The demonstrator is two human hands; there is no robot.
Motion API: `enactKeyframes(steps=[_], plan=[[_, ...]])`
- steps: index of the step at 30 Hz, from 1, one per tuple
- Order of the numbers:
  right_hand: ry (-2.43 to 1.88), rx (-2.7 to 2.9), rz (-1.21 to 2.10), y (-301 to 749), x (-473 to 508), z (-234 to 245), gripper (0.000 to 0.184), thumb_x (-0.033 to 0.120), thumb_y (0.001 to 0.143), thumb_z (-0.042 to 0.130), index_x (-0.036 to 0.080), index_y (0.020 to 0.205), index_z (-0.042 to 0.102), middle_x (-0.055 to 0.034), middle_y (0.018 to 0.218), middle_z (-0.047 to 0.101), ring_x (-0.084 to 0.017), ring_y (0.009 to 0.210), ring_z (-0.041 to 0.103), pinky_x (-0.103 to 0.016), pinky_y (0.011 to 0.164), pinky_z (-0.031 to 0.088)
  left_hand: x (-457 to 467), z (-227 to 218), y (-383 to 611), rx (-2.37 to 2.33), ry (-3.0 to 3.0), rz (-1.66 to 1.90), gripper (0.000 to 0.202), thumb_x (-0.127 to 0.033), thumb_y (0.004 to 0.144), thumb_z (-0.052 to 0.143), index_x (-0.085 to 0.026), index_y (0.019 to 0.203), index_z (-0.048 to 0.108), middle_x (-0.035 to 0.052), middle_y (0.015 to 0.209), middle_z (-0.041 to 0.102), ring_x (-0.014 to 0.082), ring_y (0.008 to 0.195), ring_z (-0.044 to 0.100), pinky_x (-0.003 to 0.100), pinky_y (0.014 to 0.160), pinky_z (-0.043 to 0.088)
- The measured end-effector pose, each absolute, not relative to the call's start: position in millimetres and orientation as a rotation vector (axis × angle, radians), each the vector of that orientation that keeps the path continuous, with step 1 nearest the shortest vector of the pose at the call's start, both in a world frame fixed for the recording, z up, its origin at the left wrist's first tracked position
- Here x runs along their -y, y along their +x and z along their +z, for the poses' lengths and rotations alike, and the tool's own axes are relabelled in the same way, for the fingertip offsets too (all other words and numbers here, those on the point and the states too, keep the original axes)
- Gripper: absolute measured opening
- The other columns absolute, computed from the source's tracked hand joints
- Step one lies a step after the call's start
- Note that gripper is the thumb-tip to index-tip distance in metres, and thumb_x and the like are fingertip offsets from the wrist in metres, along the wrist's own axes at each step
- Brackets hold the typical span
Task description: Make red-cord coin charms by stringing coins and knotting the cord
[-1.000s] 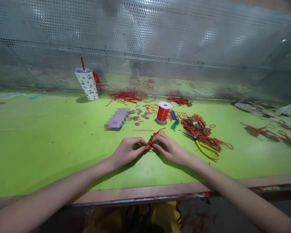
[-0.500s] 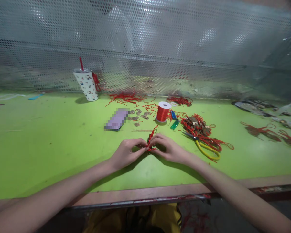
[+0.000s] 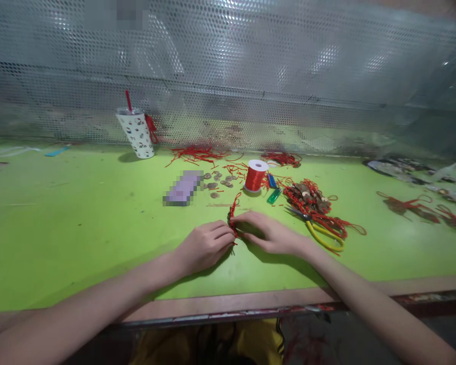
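At the far left of the frame, a blue strip lies on the green table. A patterned cup with a red straw stands upright at upper left. Right of it, a purple object lies blurred out, near a heap of red cord. The left hand, fingers curled together, pinches the lower end of a red corded string of coins at center, just below loose coins. A spool stands above the right hand, whose thumb and finger hold a narrow gap, fingertips at the string. Farther right, scissors touch a coin bundle.
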State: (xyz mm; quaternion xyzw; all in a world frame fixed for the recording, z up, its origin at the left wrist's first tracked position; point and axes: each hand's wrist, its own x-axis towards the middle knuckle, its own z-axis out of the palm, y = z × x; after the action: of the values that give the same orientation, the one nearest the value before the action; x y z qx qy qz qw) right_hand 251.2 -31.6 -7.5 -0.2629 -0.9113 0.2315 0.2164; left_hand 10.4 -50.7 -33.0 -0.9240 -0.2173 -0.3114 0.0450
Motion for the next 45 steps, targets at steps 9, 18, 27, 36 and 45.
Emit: enactKeyframes(steps=[9, 18, 27, 36, 45], plan=[[-0.706, 2.525, 0.535, 248.3, 30.5, -14.5, 0.044, 0.004, 0.09, 0.049, 0.021, 0.13, 0.057, -0.0136, 0.13, 0.065, -0.025, 0.125, 0.058, -0.049, 0.107, 0.049, 50.5, -28.4, 7.9, 0.809, -2.906, -1.019, 0.013, -0.017, 0.1, 0.054, -0.017, 0.097, 0.067, 0.0082, 0.096, 0.074, 0.0198, 0.089, 0.068, 0.032, 0.078, 0.056], [-0.695, 2.264, 0.706, 233.2, 44.8, -8.1, 0.01, 0.026, 0.098, 0.061, 0.021, 0.106, 0.062, -0.0072, 0.1, 0.069, -0.02, 0.092, 0.064, -0.036, 0.085, 0.053, 47.9, -24.5, 8.1, 1.153, -3.086, -1.349, 0.01, -0.023, 0.094, 0.065, -0.017, 0.09, 0.073, 0.0068, 0.094, 0.072, 0.0188, 0.09, 0.068, 0.03, 0.08, 0.055], [-0.812, 2.152, 0.844, 224.9, 42.0, -19.2, 0.016, 0.036, 0.096, 0.066, 0.02, 0.092, 0.064, -0.0032, 0.086, 0.067, -0.016, 0.076, 0.06, -0.029, 0.071, 0.049, 44.8, -23.7, 6.8, 1.294, -3.147, -1.474, 0.014, -0.03, 0.091, 0.071, -0.018, 0.086, 0.076, 0.0058, 0.09, 0.072, 0.0179, 0.085, 0.069, 0.029, 0.078, 0.055], [-0.951, 2.03, 0.958, 228.2, 40.6, -20.9, 0.007, 0.024, 0.091, 0.064, 0.018, 0.089, 0.062, -0.0018, 0.08, 0.065, -0.015, 0.069, 0.057, -0.027, 0.064, 0.046, 42.6, -22.7, 8.5, 1.514, -3.095, -1.52, 0.016, -0.03, 0.088, 0.071, -0.016, 0.081, 0.074, 0.0056, 0.084, 0.074, 0.0182, 0.078, 0.069, 0.028, 0.072, 0.053], [-0.968, 2.017, 0.923, 226.8, 37.1, -25.5, 0.005, 0.021, 0.09, 0.064, 0.018, 0.091, 0.067, -0.0023, 0.08, 0.069, -0.015, 0.07, 0.058, -0.027, 0.065, 0.045, 42.6, -20.8, 10.3, 1.644, -3.068, -1.544, 0.014, -0.029, 0.086, 0.072, -0.017, 0.081, 0.075, 0.0035, 0.079, 0.075, 0.0171, 0.072, 0.066, 0.028, 0.066, 0.05]])
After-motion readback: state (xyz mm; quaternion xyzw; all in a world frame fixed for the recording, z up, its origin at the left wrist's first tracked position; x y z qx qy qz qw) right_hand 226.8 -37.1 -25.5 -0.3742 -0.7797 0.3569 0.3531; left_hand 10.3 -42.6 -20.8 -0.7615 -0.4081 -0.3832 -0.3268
